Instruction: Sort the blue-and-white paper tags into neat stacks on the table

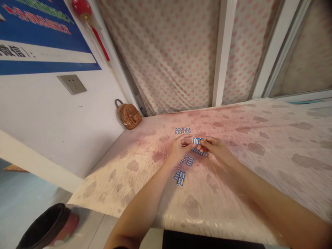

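Above the table, both hands meet at a small blue-and-white label piece (197,140). My right hand (215,148) pinches its right side between thumb and fingers. My left hand (178,148) is curled, with thumb and fingertips at the piece's left edge. Right below the hands lies a row of similar blue-and-white pieces (200,152), partly covered by the fingers. More label pieces (190,161) lie beside my left wrist, some hidden behind it. A small overlapping cluster of label pieces (180,177) lies nearer to me, and another group of label pieces (182,130) lies beyond my left hand.
The patterned tablecloth (192,205) covers the table. A small brown backpack-shaped bag (129,116) stands at the far left corner against the wall. Dotted curtains (171,52) hang behind the table. A dark-rimmed bin (49,226) is on the floor at the left.
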`<state>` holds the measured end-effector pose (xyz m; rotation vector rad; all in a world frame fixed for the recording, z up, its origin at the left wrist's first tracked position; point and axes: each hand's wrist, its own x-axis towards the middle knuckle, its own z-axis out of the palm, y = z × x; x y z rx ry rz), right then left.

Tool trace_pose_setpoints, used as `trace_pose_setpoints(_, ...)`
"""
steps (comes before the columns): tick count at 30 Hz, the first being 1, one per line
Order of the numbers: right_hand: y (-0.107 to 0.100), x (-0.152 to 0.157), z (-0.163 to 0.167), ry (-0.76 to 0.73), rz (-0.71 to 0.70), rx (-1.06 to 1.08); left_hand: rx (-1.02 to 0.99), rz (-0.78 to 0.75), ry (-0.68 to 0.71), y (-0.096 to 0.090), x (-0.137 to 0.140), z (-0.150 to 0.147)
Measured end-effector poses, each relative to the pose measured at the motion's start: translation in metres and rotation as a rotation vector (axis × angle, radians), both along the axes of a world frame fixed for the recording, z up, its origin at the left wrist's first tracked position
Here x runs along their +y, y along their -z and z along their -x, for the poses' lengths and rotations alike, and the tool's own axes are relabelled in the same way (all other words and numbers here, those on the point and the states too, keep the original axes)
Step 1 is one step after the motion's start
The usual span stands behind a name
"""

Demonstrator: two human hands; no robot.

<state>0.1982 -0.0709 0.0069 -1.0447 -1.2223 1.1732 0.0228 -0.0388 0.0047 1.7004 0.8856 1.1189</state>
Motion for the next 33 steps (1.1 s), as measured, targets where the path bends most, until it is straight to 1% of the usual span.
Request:
trace_pose_setpoints(2, -0.001, -0.001, 0.0, -0.002, 0.018, 0.028, 0.074, -0.106, -0.023, -0.003, -0.003, -0.001)
trace_pose_setpoints(4, -0.001, -0.001, 0.0, -0.013, 0.037, 0.053, 0.145, -0.161, -0.06, -0.005, -0.006, -0.002)
trace_pose_setpoints(11, 0.001, -0.001, 0.003, -0.06, 0.094, 0.11, 0.23, -0.229, -0.15, -0.008, -0.008, -0.002)
trace_pose_setpoints(17, 0.003, -0.001, 0.003, -0.06, 0.108, 0.145, 0.267, -0.268, -0.127, -0.009, -0.008, 0.0)
trace_pose_setpoints(20, 0.003, 0.0, 0.003, -0.062, 0.091, 0.119, 0.274, -0.24, -0.142, -0.009, -0.008, -0.001)
trace_pose_setpoints(25, -0.004, -0.003, 0.003, -0.032, 0.025, 0.068, 0.02, -0.075, -0.079, -0.004, -0.003, -0.002)
trace_pose_setpoints(28, -0.008, -0.005, 0.002, -0.015, -0.036, 0.006, -0.025, 0.004, -0.073, 0.0, -0.001, -0.003)
trace_pose_setpoints(33, -0.008, -0.004, 0.002, -0.002, -0.096, -0.146, -0.092, 0.058, -0.08, -0.001, -0.003, -0.006)
